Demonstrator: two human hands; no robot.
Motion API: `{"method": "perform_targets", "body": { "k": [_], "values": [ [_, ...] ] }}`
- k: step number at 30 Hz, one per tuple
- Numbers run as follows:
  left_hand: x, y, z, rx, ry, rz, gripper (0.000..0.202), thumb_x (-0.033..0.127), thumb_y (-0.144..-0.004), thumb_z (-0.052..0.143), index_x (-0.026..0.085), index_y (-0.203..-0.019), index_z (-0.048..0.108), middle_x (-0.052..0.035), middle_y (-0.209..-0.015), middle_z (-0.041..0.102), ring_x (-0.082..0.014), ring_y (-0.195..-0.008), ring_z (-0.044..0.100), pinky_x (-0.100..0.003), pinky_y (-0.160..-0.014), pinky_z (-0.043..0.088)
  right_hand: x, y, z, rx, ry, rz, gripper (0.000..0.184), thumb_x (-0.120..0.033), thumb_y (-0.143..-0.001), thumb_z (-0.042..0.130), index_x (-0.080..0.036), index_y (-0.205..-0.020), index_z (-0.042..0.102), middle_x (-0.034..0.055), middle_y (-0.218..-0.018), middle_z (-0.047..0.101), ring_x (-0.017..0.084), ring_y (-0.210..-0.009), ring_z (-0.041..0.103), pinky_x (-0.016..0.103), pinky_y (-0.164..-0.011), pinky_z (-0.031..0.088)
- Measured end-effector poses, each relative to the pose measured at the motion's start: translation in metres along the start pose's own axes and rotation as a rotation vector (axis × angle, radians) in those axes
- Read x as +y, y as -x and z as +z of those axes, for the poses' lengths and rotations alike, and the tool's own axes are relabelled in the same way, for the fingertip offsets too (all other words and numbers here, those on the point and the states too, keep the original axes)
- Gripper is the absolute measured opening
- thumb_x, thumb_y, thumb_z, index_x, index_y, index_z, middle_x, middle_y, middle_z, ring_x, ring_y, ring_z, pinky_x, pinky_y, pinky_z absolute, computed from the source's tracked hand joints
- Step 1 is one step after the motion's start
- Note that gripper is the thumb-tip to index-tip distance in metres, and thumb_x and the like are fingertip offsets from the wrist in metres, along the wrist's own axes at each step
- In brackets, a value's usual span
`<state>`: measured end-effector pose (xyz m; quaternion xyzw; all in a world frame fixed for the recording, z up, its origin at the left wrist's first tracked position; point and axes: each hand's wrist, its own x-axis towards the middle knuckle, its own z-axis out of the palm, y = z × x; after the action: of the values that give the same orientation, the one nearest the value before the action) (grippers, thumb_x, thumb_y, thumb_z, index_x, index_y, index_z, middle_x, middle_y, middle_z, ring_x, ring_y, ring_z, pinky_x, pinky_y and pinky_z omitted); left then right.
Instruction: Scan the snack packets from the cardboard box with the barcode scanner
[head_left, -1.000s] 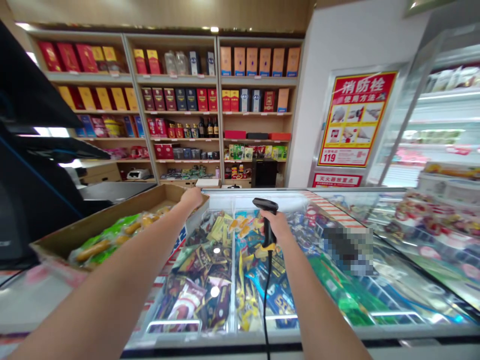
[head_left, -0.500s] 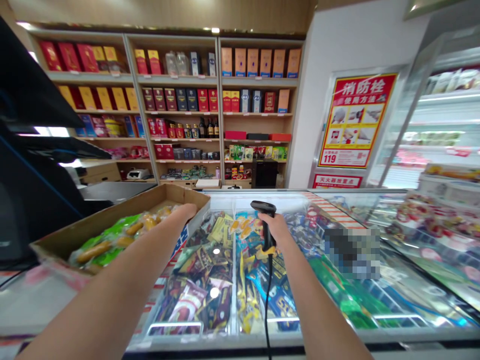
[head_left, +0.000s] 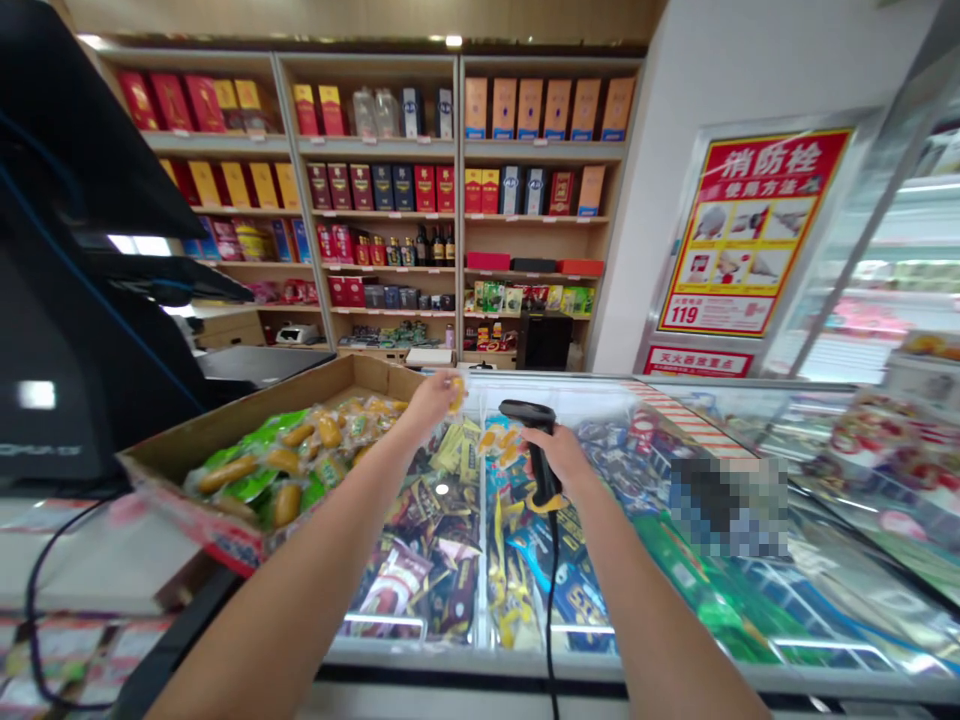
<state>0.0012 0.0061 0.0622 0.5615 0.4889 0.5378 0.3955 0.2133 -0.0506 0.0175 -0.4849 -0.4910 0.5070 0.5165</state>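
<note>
My right hand (head_left: 559,455) is wrapped round the grip of a black handheld barcode scanner (head_left: 538,450), its head pointing left and its cable hanging down. My left hand (head_left: 433,402) is closed, its fingertips pinching a small yellow wrapped snack (head_left: 457,394), mostly hidden. It is above the right end of an open cardboard box (head_left: 169,445). Inside the box lie several golden wrapped snacks (head_left: 283,460) in clear and green film. A few yellow-orange snacks in clear wrap (head_left: 500,443) lie just left of the scanner, on the freezer's glass.
A glass-topped freezer (head_left: 480,655) full of packaged ice creams spans the front. A black checkout terminal (head_left: 90,330) stands at the left, with a cable (head_left: 34,590) below. Shelves of boxed goods (head_left: 382,190) line the back wall; a red fire-hydrant poster (head_left: 757,235) hangs at right.
My left hand has moved up and right from the box's edge and now shows a yellow wrapped snack. My right hand still grips the scanner. The view has turned slightly left.
</note>
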Motion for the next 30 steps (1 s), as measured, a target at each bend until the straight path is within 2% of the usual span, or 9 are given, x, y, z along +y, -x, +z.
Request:
{"method": "perform_targets", "body": {
  "k": [3,5,7,10,13,18,24,30],
  "values": [
    [-0.033,0.027,0.002,-0.183,0.538,-0.258,0.014,0.021,-0.079,0.054,0.014,-0.090,0.059,-0.0043,-0.070,0.058,-0.0116,-0.055,0.051,-0.020,-0.045,0.036,0.003,0.005,0.004,-0.182,-0.018,-0.021,0.021,-0.036,-0.069,0.065,-0.015,-0.066,0.060,0.0028,-0.052,0.064,0.012,-0.034,0.052,0.024,-0.035,0.043],
    [-0.052,0.035,-0.001,-0.281,0.787,-0.355,0.017,0.029,-0.084,0.050,0.014,-0.082,0.057,-0.0021,-0.063,0.048,-0.0089,-0.047,0.040,-0.018,-0.039,0.028,0.005,0.008,0.008,-0.301,-0.031,-0.027,0.024,-0.038,-0.067,0.066,-0.015,-0.071,0.061,0.0033,-0.057,0.066,0.012,-0.035,0.053,0.023,-0.035,0.042],
    [-0.064,0.037,-0.006,-0.327,0.964,-0.367,0.028,0.039,-0.088,0.045,0.016,-0.074,0.053,0.0010,-0.059,0.038,-0.0086,-0.046,0.034,-0.019,-0.039,0.030,0.006,0.010,0.012,-0.394,-0.041,-0.024,0.026,-0.038,-0.065,0.068,-0.015,-0.075,0.062,0.0029,-0.061,0.068,0.012,-0.035,0.053,0.023,-0.036,0.042],
    [-0.075,0.035,-0.009,-0.309,1.119,-0.299,0.036,0.044,-0.091,0.038,0.019,-0.067,0.046,0.0017,-0.059,0.032,-0.0114,-0.051,0.038,-0.025,-0.050,0.042,0.008,0.014,0.019,-0.476,-0.023,0.018,0.029,-0.039,-0.064,0.068,-0.015,-0.078,0.061,0.0017,-0.059,0.067,0.010,-0.033,0.051,0.023,-0.037,0.043],
    [-0.081,0.031,-0.009,-0.254,1.143,-0.247,0.036,0.042,-0.091,0.036,0.020,-0.064,0.043,-0.0001,-0.062,0.035,-0.0140,-0.058,0.044,-0.028,-0.058,0.045,0.011,0.018,0.026,-0.528,-0.001,0.055,0.028,-0.039,-0.065,0.068,-0.014,-0.075,0.060,0.0024,-0.060,0.066,0.010,-0.033,0.051,0.022,-0.036,0.042],
    [-0.082,0.028,-0.008,-0.157,1.039,-0.192,0.034,0.044,-0.086,0.044,0.021,-0.062,0.042,-0.0022,-0.064,0.039,-0.0161,-0.063,0.046,-0.032,-0.067,0.047,0.018,0.024,0.037,-0.565,-0.043,0.066,0.027,-0.039,-0.065,0.067,-0.015,-0.074,0.060,0.0034,-0.061,0.067,0.012,-0.036,0.055,0.022,-0.036,0.042],
    [-0.074,0.031,-0.005,-0.180,1.014,-0.197,0.034,0.045,-0.085,0.043,0.021,-0.061,0.042,-0.0040,-0.064,0.041,-0.0200,-0.070,0.050,-0.037,-0.073,0.048,0.022,0.027,0.042,-0.555,-0.049,0.071,0.024,-0.037,-0.067,0.066,-0.016,-0.075,0.058,0.0026,-0.061,0.067,0.012,-0.036,0.055,0.022,-0.035,0.042],
    [-0.076,0.031,-0.004,-0.212,1.005,-0.202,0.038,0.050,-0.086,0.041,0.021,-0.062,0.043,-0.0041,-0.064,0.041,-0.0201,-0.070,0.050,-0.037,-0.072,0.047,0.022,0.026,0.042,-0.565,-0.040,0.076,0.024,-0.037,-0.067,0.066,-0.015,-0.072,0.058,0.0034,-0.060,0.067,0.012,-0.035,0.054,0.022,-0.035,0.041]
  ]
}}
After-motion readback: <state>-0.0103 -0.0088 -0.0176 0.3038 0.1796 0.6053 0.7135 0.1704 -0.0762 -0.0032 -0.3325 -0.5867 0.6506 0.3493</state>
